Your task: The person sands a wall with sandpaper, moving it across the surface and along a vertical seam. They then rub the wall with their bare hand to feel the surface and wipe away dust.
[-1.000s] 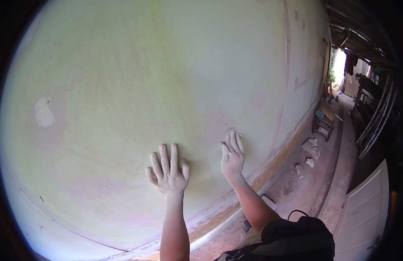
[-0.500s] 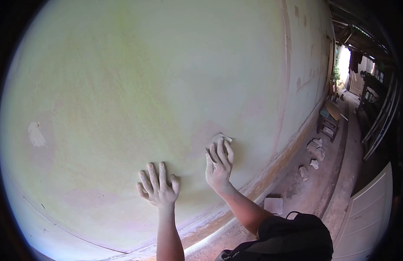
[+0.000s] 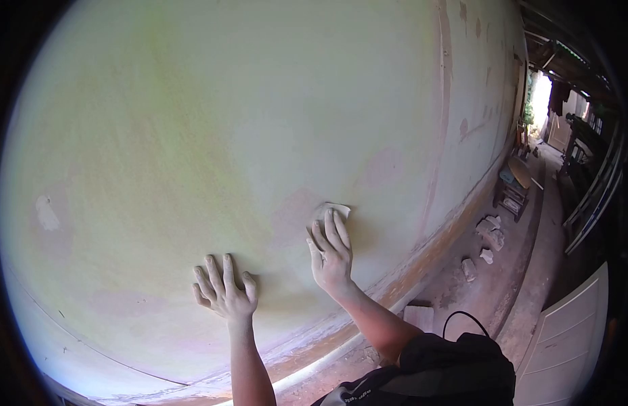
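Both hands have moved to the left and a little lower in the frame since one second ago. The left hand (image 3: 222, 292) lies flat on the wall (image 3: 212, 122) at lower centre, its fingers (image 3: 210, 269) spread; the right hand (image 3: 331, 256) is just right of it, fingers (image 3: 335, 230) pressed together upon a pale paper (image 3: 335, 210). One second ago the paper was hidden under the hand; now its upper edge shows above the fingertips, touching the wall at centre frame; it is perhaps sandpaper, but it is too small to tell. So I judge that the right hand slides the paper over the wall while the left only leans. The white patch (image 3: 46, 212) at the left edge has also drifted lower. As for containers, there is only a black bag (image 3: 456, 369) at lower right; its inside is not visible. Stones (image 3: 490, 233) lie on the floor (image 3: 524, 284) at the right.
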